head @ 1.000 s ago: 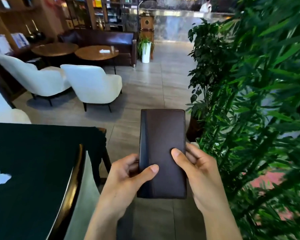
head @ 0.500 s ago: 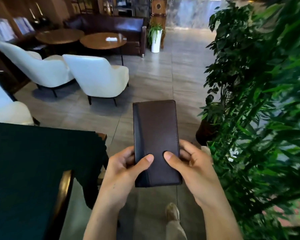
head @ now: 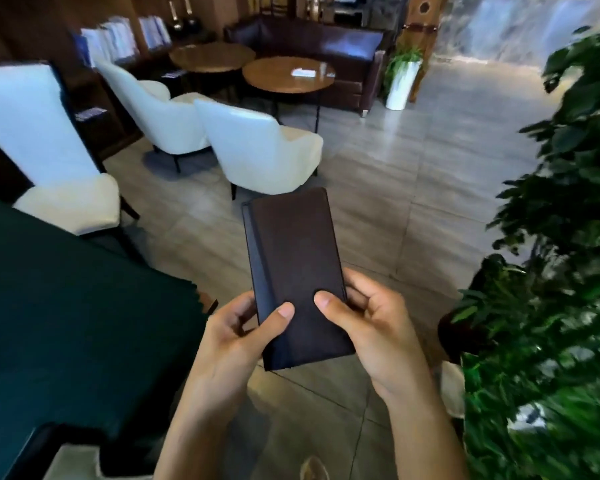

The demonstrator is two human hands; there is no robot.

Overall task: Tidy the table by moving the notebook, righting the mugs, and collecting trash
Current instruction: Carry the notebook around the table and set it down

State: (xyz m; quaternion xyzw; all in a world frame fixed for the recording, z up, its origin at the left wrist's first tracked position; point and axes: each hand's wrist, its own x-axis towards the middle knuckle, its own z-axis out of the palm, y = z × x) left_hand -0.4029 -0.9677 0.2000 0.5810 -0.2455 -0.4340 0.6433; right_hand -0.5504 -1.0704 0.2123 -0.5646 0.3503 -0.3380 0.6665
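Notebook (head: pixel 293 271): dark brown, closed, held in the air over the floor, right of the green-covered table (head: pixel 66 306). Left hand (head: pixel 236 337) grips its lower left edge, thumb on cover; right hand (head: pixel 371 327) grips lower right edge, thumb on cover. Risks: only the near end is held, far end unsupported, so it may tip fwd & drop to the floor. Plant (head: pixel 551 271) close on right; leaves could snag arm or cover.
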